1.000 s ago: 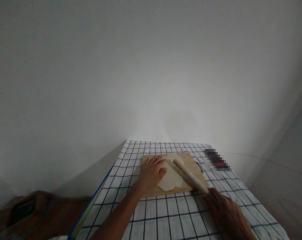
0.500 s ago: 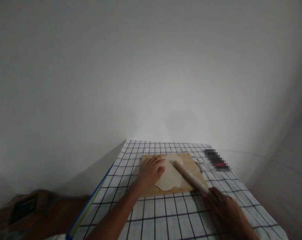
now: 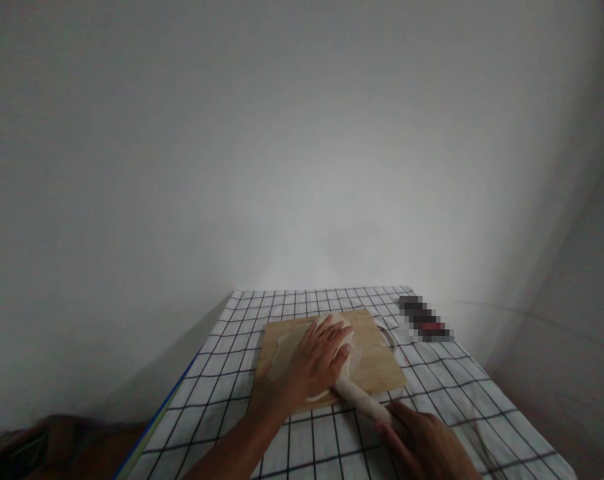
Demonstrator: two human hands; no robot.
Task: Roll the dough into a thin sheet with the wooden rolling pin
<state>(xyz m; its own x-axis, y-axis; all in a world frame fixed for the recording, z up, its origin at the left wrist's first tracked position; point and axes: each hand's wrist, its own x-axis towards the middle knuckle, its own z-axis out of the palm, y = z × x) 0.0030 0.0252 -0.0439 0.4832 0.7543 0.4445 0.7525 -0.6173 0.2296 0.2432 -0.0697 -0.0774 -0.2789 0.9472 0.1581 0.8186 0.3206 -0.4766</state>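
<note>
A thin, flat sheet of dough [image 3: 285, 353] with an uneven edge lies on the wooden board [image 3: 377, 360]. My left hand [image 3: 322, 357] rests over the dough, open, its fingers stretched out and slightly apart. My right hand [image 3: 422, 437] is closed around the near end of a pale, floury rolling pin [image 3: 362, 400], below the board's front edge. The pin points up and left, and its far end disappears beneath my left hand. Whether the left palm presses on the pin or only on the dough is hidden.
The board sits on a table with a white, black-checked cloth [image 3: 312, 447]. A pixelated dark and red object [image 3: 425, 320] lies at the right edge. Beside the board is a curved, handle-like thing [image 3: 388, 338]. A pale wall [image 3: 302, 167] rises behind; a brown object [image 3: 57, 447] shows low at left.
The rolling pin has moved left and nearer me, in my right hand. My left hand has shifted right over the dough, now covering the pin's far end. The dough appears further left on the board.
</note>
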